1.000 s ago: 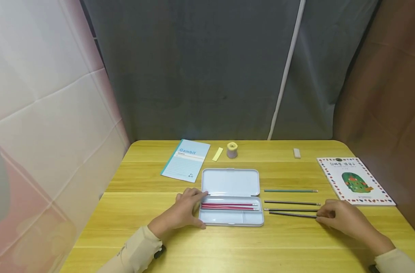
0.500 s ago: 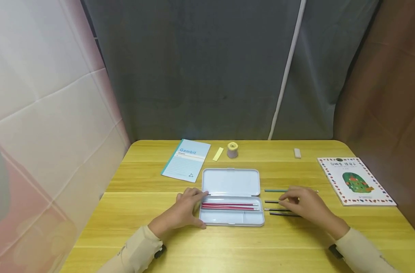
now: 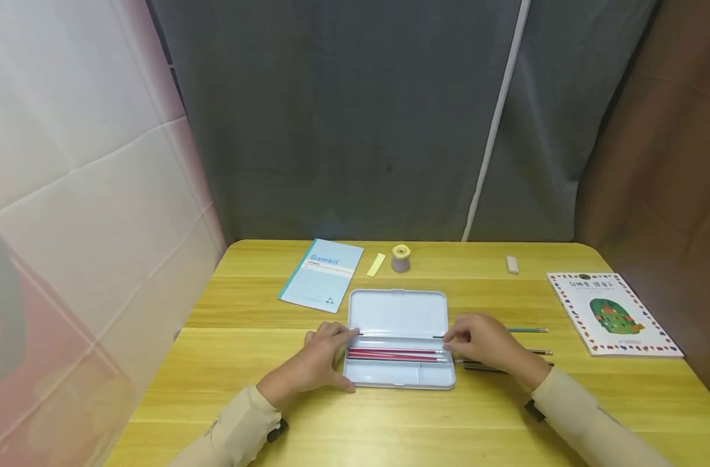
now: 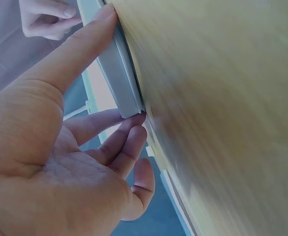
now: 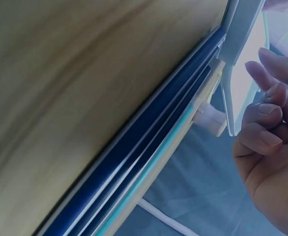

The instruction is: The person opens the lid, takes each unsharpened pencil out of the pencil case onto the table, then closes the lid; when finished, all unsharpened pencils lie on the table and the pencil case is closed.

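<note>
Pencil case (image 3: pixel 380 374), white, sitting open mid-table (image 3: pixel 355 428), its lid (image 3: pixel 398 312) folded back away from the person; I have it square in my head view. The left hand (image 3: pixel 316 359) is on it: thumb at the near corner, index finger up by the hinge, the two spread wide and gripping that left end between them. Red pencils (image 3: pixel 378 355) lie in the rear long compartment, eraser ends to the right. Over to the right hand (image 3: pixel 489 339): it hovers at the case's right edge, thumb and index close together, the other fingers loosely curled, pinching nothing I can see. Whether a fingertip touches the rim, I can't tell. Dark pencils (image 3: pixel 480 367) lie beside the case, partly covered by that hand, a green pencil (image 3: pixel 526 330) behind them. Farther back I've got a Gambit notebook (image 3: pixel 321 275), yellow strip (image 3: pixel 376 264), yellow-topped holder (image 3: pixel 401 258) and white eraser (image 3: pixel 511 264); a picture book (image 3: pixel 614 314) lies far right.
</note>
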Demonstrator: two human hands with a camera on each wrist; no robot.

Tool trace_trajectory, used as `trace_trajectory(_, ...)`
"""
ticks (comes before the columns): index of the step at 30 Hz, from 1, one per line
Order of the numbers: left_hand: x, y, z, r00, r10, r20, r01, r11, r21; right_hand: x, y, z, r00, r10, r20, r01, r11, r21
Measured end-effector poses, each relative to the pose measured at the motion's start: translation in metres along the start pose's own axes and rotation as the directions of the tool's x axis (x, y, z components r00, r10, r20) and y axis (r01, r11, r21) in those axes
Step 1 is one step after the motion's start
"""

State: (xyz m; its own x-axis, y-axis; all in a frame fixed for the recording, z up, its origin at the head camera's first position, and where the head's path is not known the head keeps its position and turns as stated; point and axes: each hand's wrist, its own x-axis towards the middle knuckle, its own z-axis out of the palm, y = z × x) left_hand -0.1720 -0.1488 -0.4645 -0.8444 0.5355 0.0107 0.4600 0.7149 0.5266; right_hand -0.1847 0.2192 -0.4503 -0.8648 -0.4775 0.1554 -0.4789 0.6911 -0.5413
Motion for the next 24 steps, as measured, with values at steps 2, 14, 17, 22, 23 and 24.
trace_trajectory(2,0.000,0.000,0.000,1.000,0.000,0.000,0.000,1.000,0.004,0.003,-0.001,0.001,1.000,0.007,0.024,-0.007,1.000,-0.011)
trace_trajectory(14,0.000,0.001,0.001,1.000,-0.016,0.009,0.016,1.000,0.000,0.011,-0.005,0.012,0.996,-0.009,0.091,0.017,0.997,-0.081)
trace_trajectory(17,0.000,0.002,0.001,1.000,-0.018,0.011,0.018,1.000,-0.002,0.012,-0.007,0.014,0.996,-0.002,0.094,0.012,0.994,-0.106)
trace_trajectory(22,-0.001,0.002,0.000,1.000,-0.020,0.012,0.020,1.000,-0.003,0.014,-0.008,0.016,0.997,0.001,0.083,0.011,0.989,-0.147)
trace_trajectory(23,-0.001,0.002,0.000,1.000,-0.019,0.011,0.019,1.000,-0.002,0.014,-0.009,0.016,0.997,0.002,0.080,0.010,0.988,-0.154)
trace_trajectory(24,-0.001,0.002,0.000,1.000,-0.021,0.010,0.021,1.000,-0.003,0.014,-0.009,0.016,0.997,0.004,0.077,0.009,0.987,-0.161)
